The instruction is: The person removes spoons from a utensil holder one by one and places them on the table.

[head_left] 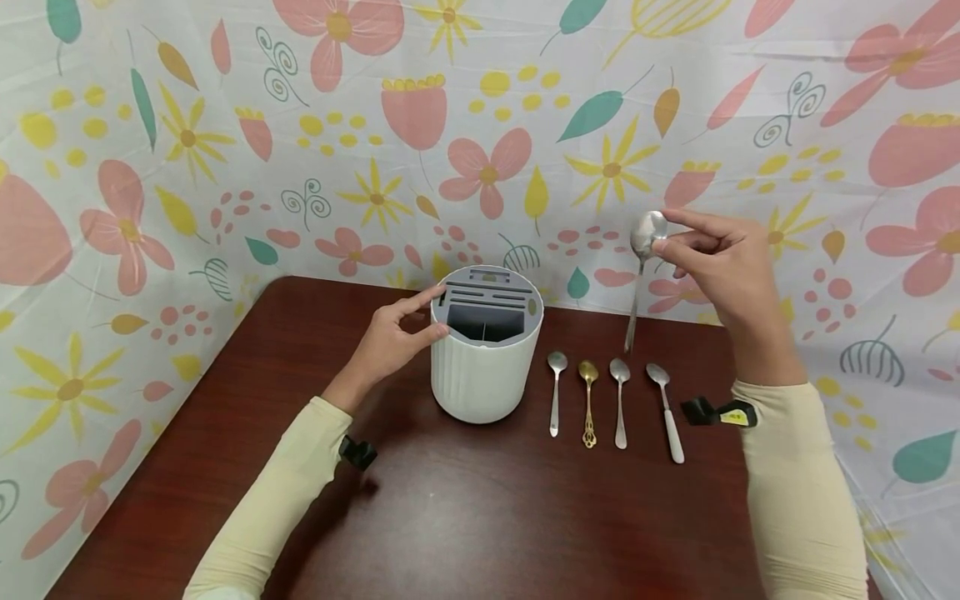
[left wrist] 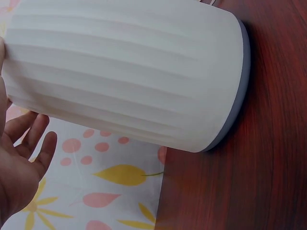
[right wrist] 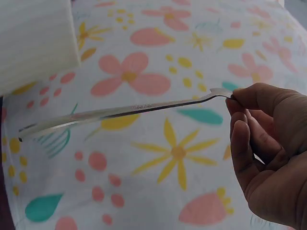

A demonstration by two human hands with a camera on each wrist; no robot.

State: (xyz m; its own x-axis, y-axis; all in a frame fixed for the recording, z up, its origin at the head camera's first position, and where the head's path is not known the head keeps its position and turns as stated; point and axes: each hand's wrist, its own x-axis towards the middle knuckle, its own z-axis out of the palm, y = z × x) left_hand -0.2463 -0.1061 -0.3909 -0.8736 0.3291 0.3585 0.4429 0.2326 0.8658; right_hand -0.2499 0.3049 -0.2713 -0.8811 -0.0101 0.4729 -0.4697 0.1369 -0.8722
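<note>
My right hand (head_left: 716,254) pinches a silver spoon (head_left: 637,287) by its bowl, thumb against fingers, and holds it above the table with the handle hanging down. The right wrist view shows the same spoon (right wrist: 129,109) from the side, its bowl end between the fingertips. My left hand (head_left: 390,340) touches the left rim of a white ribbed utensil holder (head_left: 480,383), its index finger and thumb extended apart. In the left wrist view, other fingers of the left hand (left wrist: 24,163) lie loosely by the holder's side. The holder stands upright, with a grey slotted top.
Right of the holder, several spoons lie in a row on the dark red table (head_left: 450,517): a silver spoon (head_left: 555,392), a gold spoon (head_left: 588,400), another silver spoon (head_left: 620,400) and a white-handled spoon (head_left: 667,412). A flowered cloth (head_left: 487,108) hangs behind.
</note>
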